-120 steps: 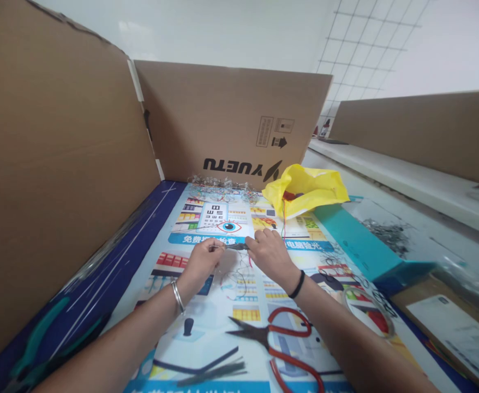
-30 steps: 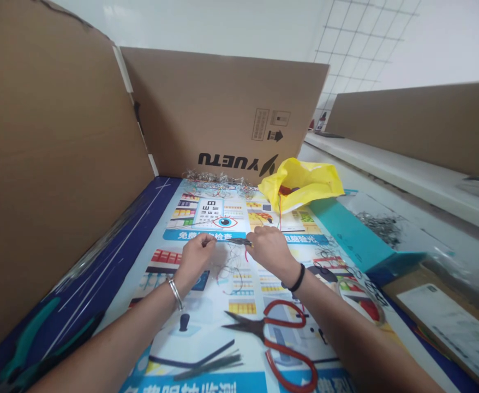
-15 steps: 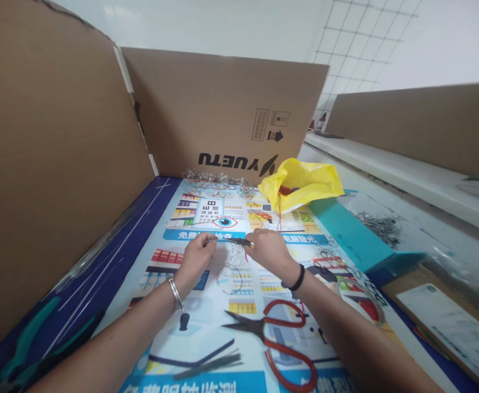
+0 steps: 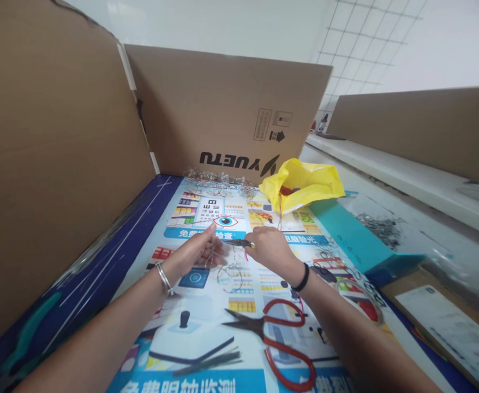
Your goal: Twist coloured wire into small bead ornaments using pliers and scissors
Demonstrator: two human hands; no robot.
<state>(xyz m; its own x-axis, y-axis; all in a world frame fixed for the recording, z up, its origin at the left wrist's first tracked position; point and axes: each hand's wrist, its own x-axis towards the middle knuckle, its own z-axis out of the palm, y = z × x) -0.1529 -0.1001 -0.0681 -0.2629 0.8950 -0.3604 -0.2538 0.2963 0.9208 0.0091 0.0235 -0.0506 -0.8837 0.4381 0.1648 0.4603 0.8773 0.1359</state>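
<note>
Pointed tool (image 4: 239,243), plier-like, sits in my right hand (image 4: 270,246) above the printed surface (image 4: 207,327), its dark nose aimed at my left hand (image 4: 201,250). In this head view my right fingers are clenched on its handle end; my left ones are loosely spread, thumb apart, with thin wire (image 4: 211,254) running by them, too fine to tell just where it lies. To work it well, I'd keep my right wrist steady, line the nose up with the strand and pinch only lightly, as such wire probably kinks. Staying clear of the wire loops (image 4: 230,277) should avoid snags; the red-handled scissors (image 4: 251,323) lie nearer me, apart from both hands
</note>
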